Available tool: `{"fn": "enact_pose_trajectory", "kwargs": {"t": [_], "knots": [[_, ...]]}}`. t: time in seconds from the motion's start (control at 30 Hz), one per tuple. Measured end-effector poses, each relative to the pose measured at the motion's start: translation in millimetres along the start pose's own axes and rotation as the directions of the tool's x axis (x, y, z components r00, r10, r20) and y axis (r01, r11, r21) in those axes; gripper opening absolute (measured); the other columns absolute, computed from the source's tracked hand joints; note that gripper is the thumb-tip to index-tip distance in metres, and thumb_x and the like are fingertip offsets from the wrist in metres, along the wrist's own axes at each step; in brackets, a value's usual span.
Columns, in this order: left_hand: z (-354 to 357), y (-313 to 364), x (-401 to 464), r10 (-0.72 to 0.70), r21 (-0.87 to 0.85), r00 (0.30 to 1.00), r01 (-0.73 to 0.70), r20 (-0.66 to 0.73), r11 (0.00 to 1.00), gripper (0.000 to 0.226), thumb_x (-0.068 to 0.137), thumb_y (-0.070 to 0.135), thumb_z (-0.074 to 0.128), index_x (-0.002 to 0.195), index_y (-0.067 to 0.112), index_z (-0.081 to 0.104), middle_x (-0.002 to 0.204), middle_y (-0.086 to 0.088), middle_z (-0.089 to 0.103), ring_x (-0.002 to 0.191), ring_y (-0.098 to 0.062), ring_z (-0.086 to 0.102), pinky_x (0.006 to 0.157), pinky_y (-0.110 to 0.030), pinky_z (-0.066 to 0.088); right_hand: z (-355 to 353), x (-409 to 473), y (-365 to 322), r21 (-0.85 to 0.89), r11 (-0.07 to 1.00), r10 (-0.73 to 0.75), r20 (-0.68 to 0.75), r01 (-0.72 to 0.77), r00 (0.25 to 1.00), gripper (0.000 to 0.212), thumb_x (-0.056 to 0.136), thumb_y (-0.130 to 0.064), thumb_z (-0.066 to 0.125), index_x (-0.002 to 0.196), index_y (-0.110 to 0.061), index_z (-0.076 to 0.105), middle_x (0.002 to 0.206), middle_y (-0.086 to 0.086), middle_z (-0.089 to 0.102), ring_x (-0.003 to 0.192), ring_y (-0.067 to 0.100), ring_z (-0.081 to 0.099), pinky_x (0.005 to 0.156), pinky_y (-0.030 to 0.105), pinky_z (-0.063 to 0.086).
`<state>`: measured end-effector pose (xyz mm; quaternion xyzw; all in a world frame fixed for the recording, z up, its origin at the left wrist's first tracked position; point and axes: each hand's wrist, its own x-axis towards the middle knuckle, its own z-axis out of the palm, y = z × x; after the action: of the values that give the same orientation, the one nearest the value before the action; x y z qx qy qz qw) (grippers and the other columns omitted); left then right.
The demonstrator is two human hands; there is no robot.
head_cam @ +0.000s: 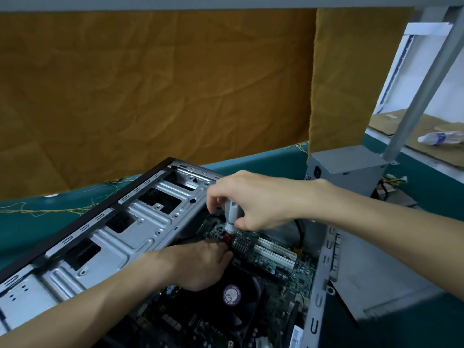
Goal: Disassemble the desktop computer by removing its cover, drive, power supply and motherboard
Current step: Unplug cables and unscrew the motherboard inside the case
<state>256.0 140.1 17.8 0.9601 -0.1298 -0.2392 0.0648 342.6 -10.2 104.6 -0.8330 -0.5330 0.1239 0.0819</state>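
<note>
The open computer case (140, 229) lies on the green table with its cover off. Inside it sits the motherboard (288, 270), with white expansion slots and a black CPU fan (231, 297). My right hand (253, 199) grips the grey handle of a screwdriver (232, 214), held upright over the board near a small heatsink. My left hand (203, 264) reaches in below it, its fingertips at the screwdriver's lower end, pinching it near the tip. The tip itself is hidden. A grey power supply (344, 169) stands outside the case at the back right.
A loose grey panel (376, 280) lies to the right of the case. An orange cloth (150, 91) hangs behind the table. A slanted metal post (421, 91) rises at the right. Beyond it lie cardboard and a plastic bottle (440, 138).
</note>
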Motion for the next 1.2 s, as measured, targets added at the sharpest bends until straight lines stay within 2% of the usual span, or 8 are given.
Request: {"fn": "enact_pose_trajectory", "kwargs": {"t": [0.17,0.33,0.47,0.53,0.67,0.83,1.03,1.2], "knots": [[2,-1,1,-0.021,0.001,1.0,0.021,0.007,1.0,0.04,0.112,0.024,0.024,0.128,0.003,0.053,0.132,-0.015,0.052,0.126,-0.032,0.049,0.11,-0.045,0.036,9,3,-3,-0.489,0.858,0.044,-0.239,-0.16,0.97,0.044,0.098,-0.059,0.052,0.102,-0.015,0.046,0.07,-0.002,0.04,0.068,0.027,0.048,0.055,0.038,0.034],[-1,-2,6,-0.092,-0.154,0.996,0.091,0.003,0.984,0.034,0.109,0.028,0.031,0.121,0.009,0.057,0.13,-0.013,0.059,0.118,-0.029,0.057,0.105,-0.042,0.043,-7,1,3,0.021,1.0,-0.011,0.018,0.011,1.0,0.037,0.083,-0.01,0.071,0.111,-0.028,0.056,0.1,-0.008,0.066,0.088,0.002,0.054,0.073,0.032,0.051],[-7,0,13,-0.134,-0.223,0.99,0.12,-0.046,0.967,0.012,0.1,0.012,0.043,0.104,0.017,0.052,0.119,-0.016,0.063,0.104,-0.029,0.059,0.082,-0.029,0.043,6,-3,2,-0.355,0.928,0.052,-0.169,-0.11,0.984,0.045,0.093,-0.06,0.059,0.106,-0.019,0.044,0.079,-0.003,0.044,0.069,0.022,0.047,0.057,0.038,0.039],[-11,1,18,-0.152,-0.182,0.987,0.139,-0.058,0.973,0.009,0.098,0.01,0.048,0.104,0.015,0.052,0.119,-0.014,0.063,0.102,-0.027,0.06,0.08,-0.029,0.042,10,-3,-1,-0.458,0.884,-0.013,-0.227,-0.095,0.974,0.041,0.098,-0.056,0.054,0.1,-0.016,0.041,0.07,-0.003,0.038,0.062,0.025,0.043,0.053,0.039,0.033],[-15,4,31,-0.192,-0.123,0.981,0.186,-0.033,0.975,0.032,0.098,0.011,0.053,0.129,0.009,0.053,0.124,-0.014,0.06,0.11,-0.03,0.061,0.092,-0.04,0.051,-4,-7,5,0.004,0.999,-0.044,0.008,0.044,0.999,0.038,0.086,-0.01,0.068,0.113,-0.028,0.047,0.097,-0.011,0.066,0.088,0.005,0.054,0.07,0.037,0.052],[-18,3,35,-0.177,-0.014,0.983,0.176,-0.049,0.984,0.033,0.094,0.025,0.062,0.123,0.008,0.059,0.115,-0.012,0.063,0.103,-0.029,0.062,0.088,-0.038,0.053,9,-6,6,-0.375,0.923,0.003,-0.211,-0.084,0.977,0.042,0.095,-0.054,0.061,0.106,-0.018,0.042,0.078,-0.002,0.046,0.076,0.026,0.053,0.061,0.04,0.044],[-15,4,40,-0.082,0.111,0.984,0.1,-0.155,0.989,0.025,0.087,0.029,0.073,0.093,0.019,0.05,0.107,-0.012,0.063,0.098,-0.032,0.061,0.082,-0.037,0.052,5,-15,15,0.084,0.996,-0.04,-0.051,0.044,0.998,0.042,0.085,-0.022,0.075,0.115,-0.027,0.048,0.098,-0.013,0.068,0.097,0.012,0.059,0.076,0.042,0.054],[-9,1,47,-0.095,0.18,0.981,0.125,-0.168,0.976,0.024,0.088,0.033,0.072,0.097,0.021,0.054,0.102,-0.008,0.061,0.085,-0.024,0.053,0.075,-0.035,0.048,16,-16,8,-0.238,0.965,0.036,-0.308,-0.114,0.951,0.04,0.092,-0.059,0.06,0.093,-0.022,0.047,0.072,-0.006,0.045,0.06,0.015,0.045,0.049,0.029,0.03]]}}
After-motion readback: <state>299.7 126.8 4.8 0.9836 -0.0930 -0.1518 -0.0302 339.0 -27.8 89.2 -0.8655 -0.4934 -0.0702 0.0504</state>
